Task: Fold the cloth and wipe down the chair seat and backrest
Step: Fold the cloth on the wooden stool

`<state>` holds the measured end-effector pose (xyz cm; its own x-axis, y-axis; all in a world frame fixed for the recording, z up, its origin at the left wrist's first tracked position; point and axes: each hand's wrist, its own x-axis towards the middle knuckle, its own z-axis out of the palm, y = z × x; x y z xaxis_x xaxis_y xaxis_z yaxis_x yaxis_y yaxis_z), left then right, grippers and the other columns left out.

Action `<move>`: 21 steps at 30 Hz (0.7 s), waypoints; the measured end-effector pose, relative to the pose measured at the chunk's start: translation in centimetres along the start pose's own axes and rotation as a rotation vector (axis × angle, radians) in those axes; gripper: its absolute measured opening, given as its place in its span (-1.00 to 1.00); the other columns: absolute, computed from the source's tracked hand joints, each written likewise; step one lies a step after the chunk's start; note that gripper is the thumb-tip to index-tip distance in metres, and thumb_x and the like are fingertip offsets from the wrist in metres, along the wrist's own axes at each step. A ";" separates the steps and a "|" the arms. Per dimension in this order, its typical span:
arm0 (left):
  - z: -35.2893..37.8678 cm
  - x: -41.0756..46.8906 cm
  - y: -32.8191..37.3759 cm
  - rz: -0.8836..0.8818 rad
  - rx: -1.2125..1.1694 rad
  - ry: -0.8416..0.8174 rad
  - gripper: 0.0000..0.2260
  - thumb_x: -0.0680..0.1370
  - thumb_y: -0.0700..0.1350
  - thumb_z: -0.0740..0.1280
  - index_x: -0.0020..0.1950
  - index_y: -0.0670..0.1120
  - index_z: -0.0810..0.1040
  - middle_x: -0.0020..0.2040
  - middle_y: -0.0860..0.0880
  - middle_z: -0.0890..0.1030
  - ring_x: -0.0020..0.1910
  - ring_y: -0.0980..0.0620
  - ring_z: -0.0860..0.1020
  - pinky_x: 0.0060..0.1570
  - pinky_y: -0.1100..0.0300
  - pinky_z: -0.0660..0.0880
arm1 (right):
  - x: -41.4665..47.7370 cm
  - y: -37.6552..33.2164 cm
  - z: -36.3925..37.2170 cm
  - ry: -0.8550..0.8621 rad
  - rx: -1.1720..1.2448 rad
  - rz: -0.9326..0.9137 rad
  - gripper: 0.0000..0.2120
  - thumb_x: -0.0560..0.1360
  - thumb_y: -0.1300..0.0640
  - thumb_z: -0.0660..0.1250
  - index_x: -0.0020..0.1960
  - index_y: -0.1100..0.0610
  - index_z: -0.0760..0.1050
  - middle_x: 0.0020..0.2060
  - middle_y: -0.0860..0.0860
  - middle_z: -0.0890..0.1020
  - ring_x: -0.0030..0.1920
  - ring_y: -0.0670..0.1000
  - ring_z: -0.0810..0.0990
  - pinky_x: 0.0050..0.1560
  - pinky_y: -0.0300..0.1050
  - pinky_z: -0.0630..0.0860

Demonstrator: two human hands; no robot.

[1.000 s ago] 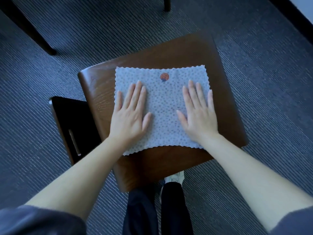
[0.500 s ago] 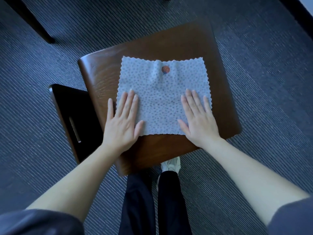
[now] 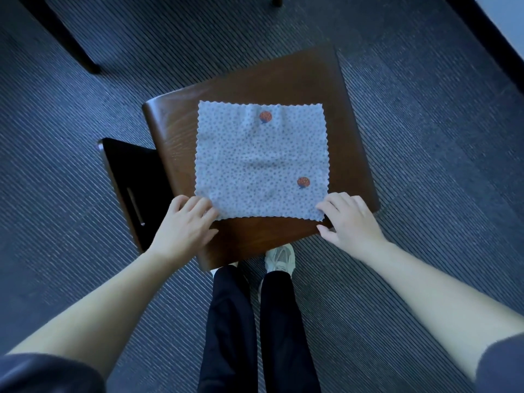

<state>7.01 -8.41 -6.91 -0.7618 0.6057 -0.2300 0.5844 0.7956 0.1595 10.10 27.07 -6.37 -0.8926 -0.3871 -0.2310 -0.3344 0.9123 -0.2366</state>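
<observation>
One cloth [image 3: 262,163] lies spread flat on the single chair seat [image 3: 269,80]; it is pale, dotted and scallop-edged, with two red motifs, one near its 12 o'clock edge, one toward 4 o'clock. Two hands are on it; the left hand [image 3: 184,225] curls its fingers over the 7 o'clock corner, and the right hand [image 3: 350,219] grasps the 5 o'clock corner. Bare wood rings the cloth, widest at 12 o'clock and narrow at 3 o'clock; the cloth's near edge sits just inside the seat's near edge. One black backrest [image 3: 133,171] stands at 9 o'clock; striped carpet [image 3: 425,137] lies open all around. Two furniture legs show; one [image 3: 65,38] is at 11 o'clock, and another [image 3: 277,0] is cut off at 12 o'clock. One pale shoe [image 3: 280,256] shows at 6 o'clock, partly under the seat; both cloth corners are hidden beneath the fingers.
</observation>
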 end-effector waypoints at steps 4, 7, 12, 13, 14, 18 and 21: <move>0.0 1.1 -0.2 0.003 -0.014 0.008 -0.90 0.53 -0.16 0.24 -0.15 -0.12 0.52 -0.17 -0.07 0.50 -0.20 -0.12 0.53 -0.13 0.03 0.37 | 1.4 0.1 0.4 0.001 -0.026 -0.021 -0.89 0.34 0.21 0.37 -0.14 0.15 0.49 -0.22 0.03 0.49 -0.21 0.08 0.46 -0.26 -0.10 0.29; -0.6 2.0 -0.3 -0.007 -0.053 -0.038 -0.85 0.52 -0.16 0.17 -0.20 -0.11 0.49 -0.17 -0.07 0.51 -0.21 -0.11 0.51 -0.19 0.04 0.35 | 2.2 0.1 0.0 -0.024 0.010 -0.026 -0.93 0.35 0.26 0.24 -0.20 0.18 0.49 -0.26 0.04 0.51 -0.24 0.10 0.49 -0.33 -0.06 0.35; -3.2 2.4 -1.1 -0.043 -0.379 -0.097 -0.94 0.50 -0.19 0.21 -0.12 -0.15 0.44 -0.30 -0.02 0.50 -0.34 -0.10 0.50 -0.35 0.10 0.37 | 2.9 -0.3 -2.4 -0.284 0.179 0.205 -0.87 0.43 0.31 0.23 -0.11 0.11 0.46 -0.21 -0.05 0.51 -0.14 0.05 0.47 -0.23 -0.08 0.32; -3.5 2.3 -1.3 -0.067 -0.427 -0.116 -0.96 0.49 -0.24 0.26 -0.08 -0.15 0.46 -0.27 -0.01 0.51 -0.32 -0.08 0.50 -0.33 0.11 0.40 | 3.0 -0.2 -3.0 -0.366 0.215 0.226 -0.85 0.46 0.28 0.19 -0.08 0.07 0.44 -0.18 -0.07 0.50 -0.11 0.02 0.45 -0.21 -0.07 0.35; -3.9 2.3 -1.4 -0.109 -0.478 -0.148 -0.89 0.47 -0.28 0.30 -0.04 -0.14 0.48 -0.22 0.00 0.53 -0.26 -0.05 0.52 -0.28 0.09 0.45 | 3.1 -0.1 -3.5 -0.433 0.260 0.236 -0.85 0.47 0.27 0.17 -0.09 0.03 0.42 -0.17 -0.09 0.49 -0.11 0.00 0.44 -0.20 -0.07 0.38; -5.6 3.6 -1.8 -0.304 -0.670 -0.135 -0.84 0.44 -0.32 0.35 -0.02 -0.14 0.59 -0.14 0.02 0.57 -0.15 0.05 0.53 -0.09 0.17 0.48 | 4.7 0.3 -5.4 -0.374 0.494 0.353 -0.78 0.46 0.23 0.18 -0.35 0.04 0.33 -0.33 -0.06 0.40 -0.27 -0.01 0.39 -0.29 -0.09 0.28; -6.6 6.4 -2.3 -0.526 -0.757 -0.032 -0.92 0.47 -0.25 0.36 -0.08 -0.11 0.56 -0.19 0.04 0.55 -0.19 0.11 0.49 -0.16 0.30 0.37 | 7.0 0.8 -6.4 -0.210 0.617 0.438 -0.86 0.44 0.21 0.23 -0.29 0.21 0.36 -0.37 -0.03 0.40 -0.36 -0.06 0.33 -0.30 -0.10 0.26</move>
<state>-1.05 -6.28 -2.39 -0.8629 0.1719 -0.4752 -0.1822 0.7713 0.6098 1.65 25.96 -2.10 -0.8083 -0.0827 -0.5830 0.3178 0.7722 -0.5502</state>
